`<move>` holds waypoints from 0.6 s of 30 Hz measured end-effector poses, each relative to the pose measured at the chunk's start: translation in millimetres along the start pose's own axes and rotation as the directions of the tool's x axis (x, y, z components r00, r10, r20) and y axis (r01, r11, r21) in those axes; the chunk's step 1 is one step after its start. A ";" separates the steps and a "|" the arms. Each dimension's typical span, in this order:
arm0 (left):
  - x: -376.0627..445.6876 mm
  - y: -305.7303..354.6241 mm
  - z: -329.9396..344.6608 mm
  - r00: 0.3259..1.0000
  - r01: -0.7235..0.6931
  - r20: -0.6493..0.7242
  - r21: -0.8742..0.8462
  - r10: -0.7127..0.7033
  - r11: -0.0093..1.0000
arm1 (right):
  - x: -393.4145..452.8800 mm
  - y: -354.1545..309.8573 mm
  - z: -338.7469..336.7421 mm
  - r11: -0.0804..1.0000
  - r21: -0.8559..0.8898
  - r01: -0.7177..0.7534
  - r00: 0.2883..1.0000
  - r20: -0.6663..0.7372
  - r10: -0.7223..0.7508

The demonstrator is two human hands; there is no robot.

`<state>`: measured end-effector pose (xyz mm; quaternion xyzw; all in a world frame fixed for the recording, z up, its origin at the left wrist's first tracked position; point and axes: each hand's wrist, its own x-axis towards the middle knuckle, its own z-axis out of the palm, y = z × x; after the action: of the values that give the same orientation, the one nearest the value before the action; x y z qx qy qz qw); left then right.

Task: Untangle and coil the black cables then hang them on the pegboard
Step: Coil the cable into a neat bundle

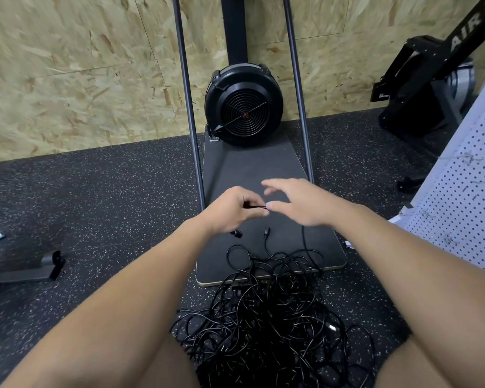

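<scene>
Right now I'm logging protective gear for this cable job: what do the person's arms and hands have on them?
Nothing visible. Both forearms are bare with no sleeves in view, and the left hand and right hand show no gloves, watch or wristbands.

A chipboard wall point(81, 79) is met by a speckled black rubber floor point(95, 197). A black fan machine point(244, 107) is mounted on a dark platform point(249, 169) between two metal poles point(186, 88).

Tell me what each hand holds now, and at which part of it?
The left hand pinches a short stretch of black cable between thumb and fingers. The right hand is open beside it and holds nothing.
</scene>
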<state>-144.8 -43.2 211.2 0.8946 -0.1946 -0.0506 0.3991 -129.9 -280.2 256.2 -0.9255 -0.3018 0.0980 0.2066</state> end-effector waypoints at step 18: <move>-23.9 -57.2 -22.4 0.957 0.278 -0.075 -0.042 -0.280 0.960 | -0.5 43.0 -17.0 0.986 0.022 -0.164 0.971 -0.171 0.166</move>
<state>-143.6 16.3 182.8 0.9081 -0.0496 -0.0736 0.4092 -102.8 -317.5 252.4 -0.9516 -0.2045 0.0356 0.2268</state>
